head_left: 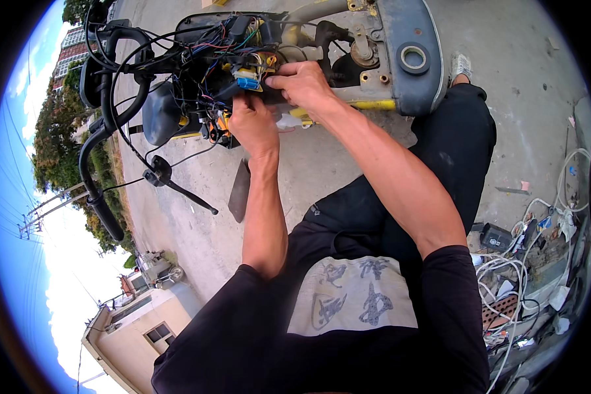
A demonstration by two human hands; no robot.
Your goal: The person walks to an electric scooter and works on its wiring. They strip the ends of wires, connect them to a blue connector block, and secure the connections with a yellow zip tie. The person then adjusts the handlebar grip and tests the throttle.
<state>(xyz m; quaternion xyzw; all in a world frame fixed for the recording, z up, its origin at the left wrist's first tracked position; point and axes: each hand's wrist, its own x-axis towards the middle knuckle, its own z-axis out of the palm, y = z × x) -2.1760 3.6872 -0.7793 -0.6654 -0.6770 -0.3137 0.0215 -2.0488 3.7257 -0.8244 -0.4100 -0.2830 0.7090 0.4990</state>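
A scooter's opened front body holds a tangle of coloured wires [217, 49]. Amid them sits a small circuit board with yellow parts [245, 73] and a blue block [248, 84] at its lower edge. My right hand [303, 84] reaches in from the right, thumb and forefinger closed at the board's right edge. Just below the blue block is my left hand [253, 126], its fingers drawn together; what their tips grip is hidden behind the hand and the wires.
The scooter's handlebar [88, 157] with a brake lever [194, 199] juts out at left. A dark panel with a round ring [414, 59] is at the right end of the frame. White cables [519, 262] and scraps lie at lower right. A flat grey piece [239, 192] is near my left forearm.
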